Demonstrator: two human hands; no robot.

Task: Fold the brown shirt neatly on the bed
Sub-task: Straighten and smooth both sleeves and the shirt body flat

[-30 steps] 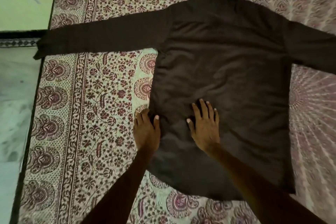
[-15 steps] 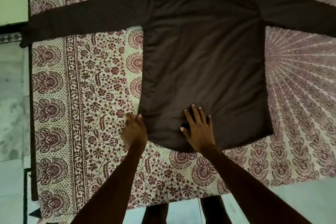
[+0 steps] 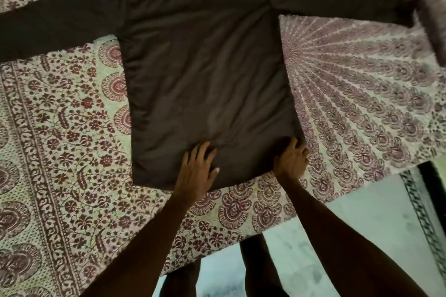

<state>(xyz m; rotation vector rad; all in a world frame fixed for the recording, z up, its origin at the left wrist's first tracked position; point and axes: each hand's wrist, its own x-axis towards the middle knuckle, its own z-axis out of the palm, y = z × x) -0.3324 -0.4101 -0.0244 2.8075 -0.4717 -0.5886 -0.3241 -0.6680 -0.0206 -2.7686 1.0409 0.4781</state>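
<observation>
So the brown shirt (image 3: 205, 67) is lying spread flat on the bed (image 3: 60, 152), hem toward the person and both sleeves out wide.

Going from the left, the left-side sleeve (image 3: 60, 21) is running out of view over the patterned sheet and looking pretty smooth. The left hand (image 3: 196, 171) is pressing down just above the hem with its fingers spread, which I'd say is the anchor. The right hand (image 3: 290, 160) is curling its fingers round the lower corner of the shirt and seems to be pinching the cloth there.

My guess is they're squaring up the hem before the first fold. If so, I'd be tugging that corner gently outward while the flat hand is pinning the middle, since there are soft ripples between the two hands. Don't yank it, or the whole shirt will be sliding on the sheet. The right-side sleeve (image 3: 337, 5) is creasing a little at the armpit, so it's worth flattening first.
</observation>
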